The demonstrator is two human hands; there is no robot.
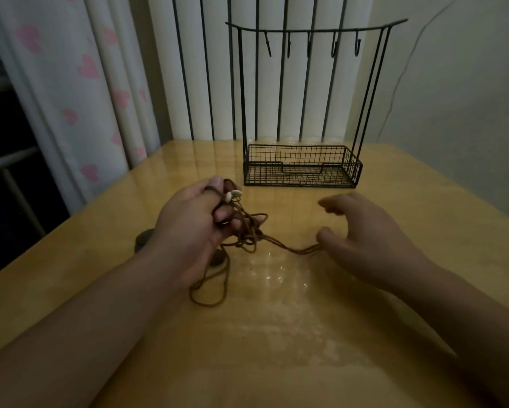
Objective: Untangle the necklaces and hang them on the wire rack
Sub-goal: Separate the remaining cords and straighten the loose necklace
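The left hand (192,214) anchors the tangled brown cord necklaces (244,231) in its grip so the right hand (362,234), grip loosely spread, teases strands free.

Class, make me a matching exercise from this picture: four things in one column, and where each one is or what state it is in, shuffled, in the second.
Things
1. tangled brown cord necklaces
2. black wire rack with hooks and basket
3. left hand
4. right hand

States
A. stands upright at the table's far side, hooks bare
B. fingers loosely spread, thumb by a cord strand
C. bunched between the two hands
D. curled in a grip on the cords

Pairs: 1-C, 2-A, 3-D, 4-B
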